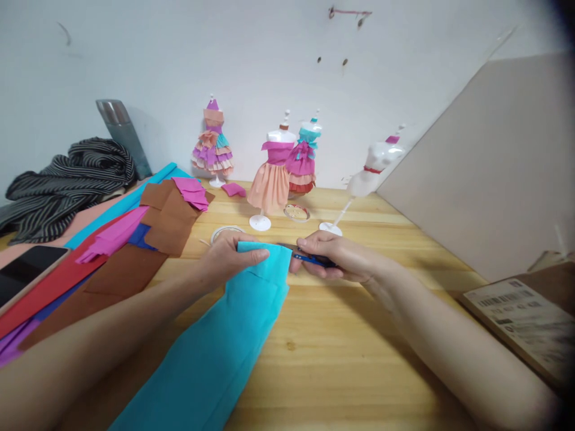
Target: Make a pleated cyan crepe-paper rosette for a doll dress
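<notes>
1. The turquoise paper strip [233, 323] lies lengthwise on the wooden table [341, 347]. It runs from the near edge up to the middle, so its far end sits squarely between both hands.
2. The left hand [229, 257] is closed on that far end, thumb on top and fingers curled beneath. This grip seems meant to keep the folded edge flat and taut.
3. The right hand [335, 257] is wrapped around blue-handled scissors [309, 258]. Their blades point left and meet the strip's right edge. How far the blades are spread cannot be told.
4. Both forearms rest low along the table, probably to steady the work.
5. To the left, brown paper sheets [168, 218], pink paper [112, 236] and a red sheet [49, 287] lie overlapped, pushed aside but within reach.
6. Behind the hands stand small mannequins. One wears a peach skirt [272, 179] and another is a bare white form [372, 167]. They stand back near the wall, away from the blades.
7. A tape roll [224, 232] sits just beyond the left hand.
8. A labelled cardboard box [521, 317] sits at the right margin.
</notes>
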